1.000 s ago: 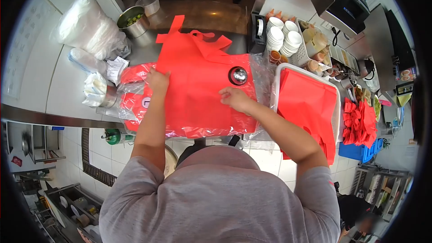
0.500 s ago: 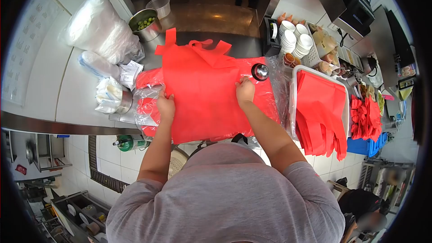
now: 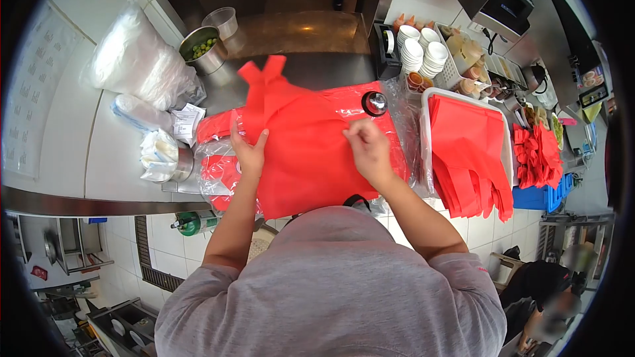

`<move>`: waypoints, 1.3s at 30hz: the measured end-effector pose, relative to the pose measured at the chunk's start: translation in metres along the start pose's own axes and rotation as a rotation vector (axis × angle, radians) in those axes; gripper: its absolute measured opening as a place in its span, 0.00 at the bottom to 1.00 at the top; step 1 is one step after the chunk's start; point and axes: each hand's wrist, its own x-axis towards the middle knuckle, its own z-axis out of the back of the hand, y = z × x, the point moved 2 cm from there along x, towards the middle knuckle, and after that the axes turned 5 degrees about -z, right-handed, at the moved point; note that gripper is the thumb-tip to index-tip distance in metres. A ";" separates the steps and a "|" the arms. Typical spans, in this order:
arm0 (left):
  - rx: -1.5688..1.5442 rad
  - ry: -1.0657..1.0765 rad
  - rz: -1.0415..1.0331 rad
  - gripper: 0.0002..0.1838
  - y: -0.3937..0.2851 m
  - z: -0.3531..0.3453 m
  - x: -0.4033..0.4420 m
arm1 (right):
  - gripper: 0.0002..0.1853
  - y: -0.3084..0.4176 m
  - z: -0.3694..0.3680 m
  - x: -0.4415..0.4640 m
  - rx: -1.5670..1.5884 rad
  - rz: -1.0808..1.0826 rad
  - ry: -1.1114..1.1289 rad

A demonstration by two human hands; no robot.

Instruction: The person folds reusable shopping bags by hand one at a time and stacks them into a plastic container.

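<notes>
A red fabric bag [image 3: 304,158] with strap-like handles at its top lies over red items in clear plastic wrap [image 3: 390,132]. My left hand [image 3: 248,149] is at the bag's left edge, its fingers apart and the thumb over the fabric. At the upper right edge, my right hand [image 3: 369,149] pinches the red bag with curled fingers. A round silver and black object [image 3: 374,103] sits on the wrapped items just above my right hand.
On the right stand a white tray [image 3: 428,152] of red bags, stacked white cups [image 3: 411,53] and a blue crate [image 3: 539,197]. At the left are a metal pot [image 3: 206,59] and a large plastic bundle [image 3: 139,59]. A person [image 3: 532,287] is at the lower right.
Since the earlier frames, the bag's right side has folded inward and its handles have shifted together. My left hand's fingers have spread; my right hand has closed at the bag's edge.
</notes>
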 end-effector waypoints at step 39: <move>-1.001 2.216 1.137 0.35 -0.421 -0.221 -0.262 | 0.12 0.097 0.406 -0.185 0.556 0.259 -1.063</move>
